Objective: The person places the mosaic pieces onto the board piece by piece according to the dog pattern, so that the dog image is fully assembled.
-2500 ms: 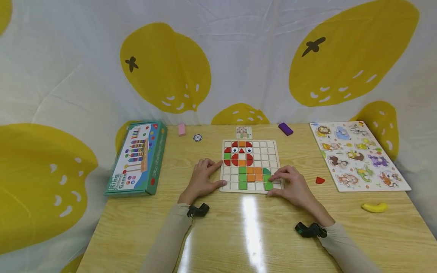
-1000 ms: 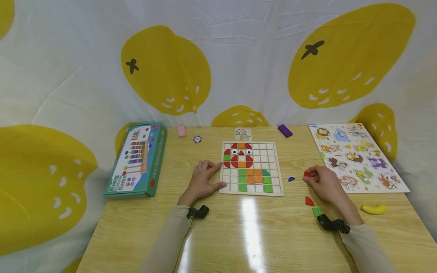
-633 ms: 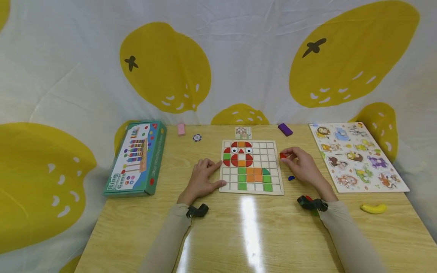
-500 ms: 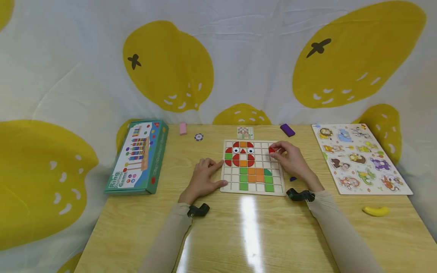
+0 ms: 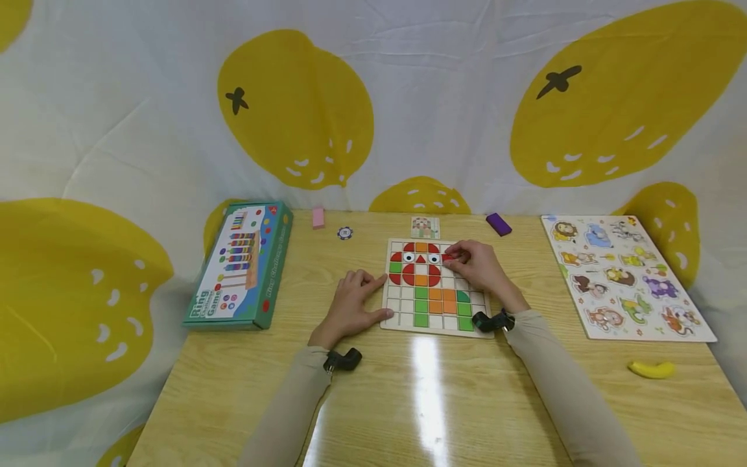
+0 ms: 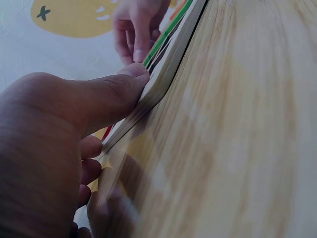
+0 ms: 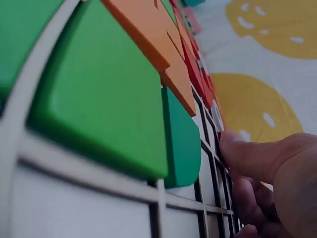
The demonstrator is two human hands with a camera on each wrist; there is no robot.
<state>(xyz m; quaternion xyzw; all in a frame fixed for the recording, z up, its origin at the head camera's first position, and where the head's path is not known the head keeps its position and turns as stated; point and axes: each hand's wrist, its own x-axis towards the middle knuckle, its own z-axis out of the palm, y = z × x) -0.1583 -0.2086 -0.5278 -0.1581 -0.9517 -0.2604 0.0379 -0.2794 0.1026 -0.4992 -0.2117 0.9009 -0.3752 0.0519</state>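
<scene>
A square wooden grid board (image 5: 428,332) lies mid-table, with red, orange and green tiles and two eye tiles forming a figure. My right hand (image 5: 477,264) reaches over its upper right part. Thumb and fingers pinch a small red tile (image 5: 447,257) just right of the right eye tile (image 5: 434,259). In the right wrist view, green tiles (image 7: 104,99) fill the foreground and the red tile is mostly hidden by the thumb. My left hand (image 5: 354,305) rests at the board's left edge, thumb (image 6: 111,94) and forefinger spread apart and touching the rim.
Behind the board lies a picture card (image 5: 425,227). A boxed ring game (image 5: 239,266) stands left; an animal puzzle board (image 5: 627,275) and a toy banana (image 5: 652,370) lie right. Near the back are a pink block (image 5: 318,218), a poker chip (image 5: 345,233) and a purple block (image 5: 498,224).
My right hand left the board's lower right, picked up a red tile on the table to the right, and carried it left over the board. My left hand has stayed at the rim.
</scene>
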